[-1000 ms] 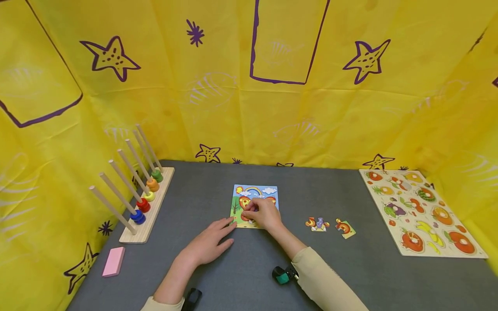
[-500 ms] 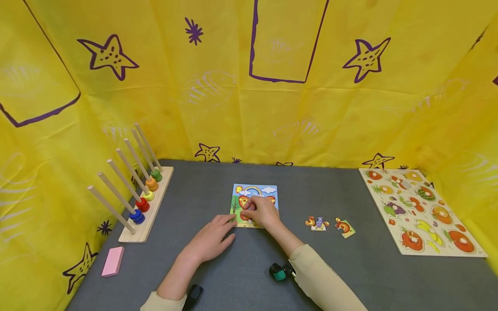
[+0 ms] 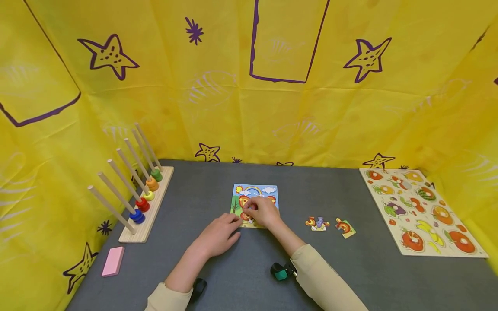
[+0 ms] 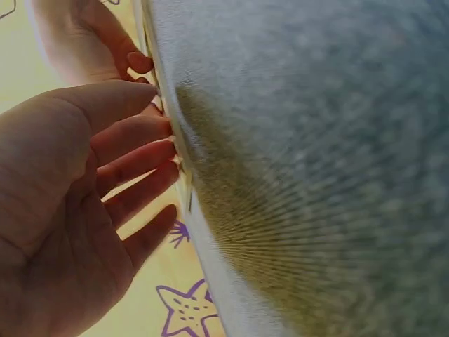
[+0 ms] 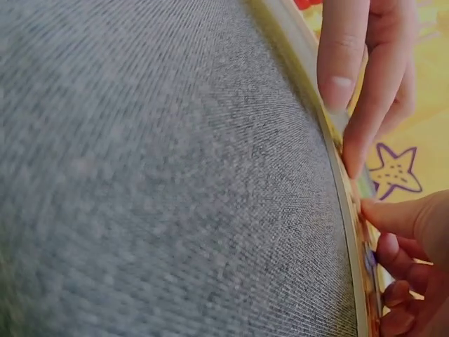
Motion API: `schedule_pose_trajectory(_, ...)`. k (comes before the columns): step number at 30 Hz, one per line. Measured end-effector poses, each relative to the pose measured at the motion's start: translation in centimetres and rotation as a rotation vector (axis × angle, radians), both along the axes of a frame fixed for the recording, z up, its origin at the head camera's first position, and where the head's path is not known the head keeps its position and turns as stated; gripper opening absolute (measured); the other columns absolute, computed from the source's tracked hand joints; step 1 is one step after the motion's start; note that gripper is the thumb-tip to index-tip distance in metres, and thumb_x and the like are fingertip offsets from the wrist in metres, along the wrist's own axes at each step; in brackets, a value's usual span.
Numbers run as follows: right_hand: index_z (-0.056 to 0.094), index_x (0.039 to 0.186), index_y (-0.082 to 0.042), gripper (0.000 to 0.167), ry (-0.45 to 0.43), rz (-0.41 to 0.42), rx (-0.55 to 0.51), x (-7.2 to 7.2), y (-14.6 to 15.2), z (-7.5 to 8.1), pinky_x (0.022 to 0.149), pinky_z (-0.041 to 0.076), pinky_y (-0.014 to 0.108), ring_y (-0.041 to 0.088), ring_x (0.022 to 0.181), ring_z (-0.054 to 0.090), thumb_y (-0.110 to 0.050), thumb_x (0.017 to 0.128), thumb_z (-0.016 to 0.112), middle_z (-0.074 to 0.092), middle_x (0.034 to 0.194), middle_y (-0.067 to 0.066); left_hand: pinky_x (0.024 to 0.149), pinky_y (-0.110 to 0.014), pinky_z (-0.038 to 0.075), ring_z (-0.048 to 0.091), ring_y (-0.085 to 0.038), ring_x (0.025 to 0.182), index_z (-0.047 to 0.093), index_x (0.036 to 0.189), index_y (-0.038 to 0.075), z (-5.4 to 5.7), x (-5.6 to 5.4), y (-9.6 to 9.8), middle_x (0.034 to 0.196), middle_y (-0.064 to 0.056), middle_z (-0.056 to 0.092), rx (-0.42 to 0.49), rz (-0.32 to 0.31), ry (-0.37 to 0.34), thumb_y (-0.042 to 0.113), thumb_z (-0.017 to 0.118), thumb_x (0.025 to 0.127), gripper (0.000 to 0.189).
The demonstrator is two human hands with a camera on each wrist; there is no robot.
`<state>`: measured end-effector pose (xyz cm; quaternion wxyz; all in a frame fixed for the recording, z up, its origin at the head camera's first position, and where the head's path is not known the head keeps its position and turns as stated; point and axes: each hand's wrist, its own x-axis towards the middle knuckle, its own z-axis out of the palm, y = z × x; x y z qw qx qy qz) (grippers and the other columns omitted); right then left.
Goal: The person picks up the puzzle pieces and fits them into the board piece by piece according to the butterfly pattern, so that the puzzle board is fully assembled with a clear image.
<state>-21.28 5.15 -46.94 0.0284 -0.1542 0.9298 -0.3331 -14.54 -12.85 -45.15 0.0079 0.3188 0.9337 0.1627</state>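
A small picture puzzle (image 3: 268,190) with a rainbow, a sun and a red butterfly lies in the middle of the table. My right hand (image 3: 264,211) reaches over it, thumb and index finger pinched low on a red-patterned puzzle piece (image 3: 246,216), mostly covered by the fingers. My left hand (image 3: 219,233) lies at the lower left corner, fingertips against the puzzle's edge. In the left wrist view the left hand's fingers (image 4: 144,158) are spread and nearly straight. The right wrist view has the right thumb (image 5: 389,216) on the puzzle, other fingers curled. Two loose pieces (image 3: 317,223) (image 3: 345,227) lie to the right.
At the left stands a wooden peg rack (image 3: 159,203) with coloured rings. A pink block (image 3: 113,261) lies in front of it. On the right is a fruit puzzle board (image 3: 428,214). Yellow patterned cloth (image 3: 292,125) walls the table's back and sides.
My left hand has slid slightly right along the puzzle's lower left corner, its fingertips now over the bottom edge. My right hand stays almost in place over the puzzle.
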Motion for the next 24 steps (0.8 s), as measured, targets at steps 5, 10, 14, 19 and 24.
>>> schedule_pose_trajectory(5,0.072,0.083,-0.018,0.007,0.003,0.009,-0.011,0.1,0.2,0.0,0.054,0.032,0.025,0.009,0.063,0.044,-0.022,0.088,0.074,0.050,0.068,-0.006,0.103,-0.049,0.039,0.047,-0.035,0.129,0.057,0.133,-0.004,-0.2,-0.1,0.0,0.140,-0.019,0.050,0.024,0.014,-0.101,0.015,0.061,0.095,0.042)
schedule_pose_trajectory(10,0.077,0.086,-0.014,0.003,0.090,0.054,-0.070,0.2,0.6,-0.4,0.059,0.038,0.025,0.009,0.067,0.049,-0.017,0.085,0.077,0.055,0.070,-0.007,0.103,-0.049,0.040,0.049,-0.033,0.129,0.055,0.135,-0.003,0.0,-0.1,-0.1,0.144,-0.017,0.047,0.046,0.036,-0.164,0.011,0.060,0.095,0.043)
schedule_pose_trajectory(14,0.078,0.088,-0.011,0.005,0.212,0.072,-0.168,0.8,1.6,-0.9,0.066,0.044,0.029,0.012,0.073,0.056,-0.012,0.083,0.077,0.064,0.076,-0.004,0.102,-0.049,0.041,0.051,-0.033,0.127,0.055,0.135,-0.003,0.0,-0.1,-0.1,0.144,-0.017,0.048,0.051,0.031,-0.169,0.011,0.060,0.095,0.043)
schedule_pose_trajectory(19,0.079,0.092,-0.015,0.007,0.197,-0.004,-0.266,1.8,4.3,-0.7,0.065,0.042,0.030,0.012,0.073,0.054,-0.016,0.086,0.075,0.068,0.083,-0.007,0.104,-0.048,0.039,0.047,-0.033,0.131,0.054,0.137,-0.002,0.2,-0.1,0.1,0.145,-0.017,0.047,0.048,0.049,-0.186,0.012,0.060,0.096,0.044)
schedule_pose_trajectory(24,0.077,0.093,-0.017,0.008,0.146,-0.053,-0.222,2.9,9.3,-0.2,0.064,0.042,0.029,0.012,0.071,0.052,-0.017,0.086,0.076,0.064,0.081,-0.008,0.104,-0.049,0.039,0.046,-0.034,0.131,0.054,0.138,-0.001,0.2,0.0,0.2,0.144,-0.018,0.047,0.038,0.052,-0.179,0.013,0.061,0.096,0.044)
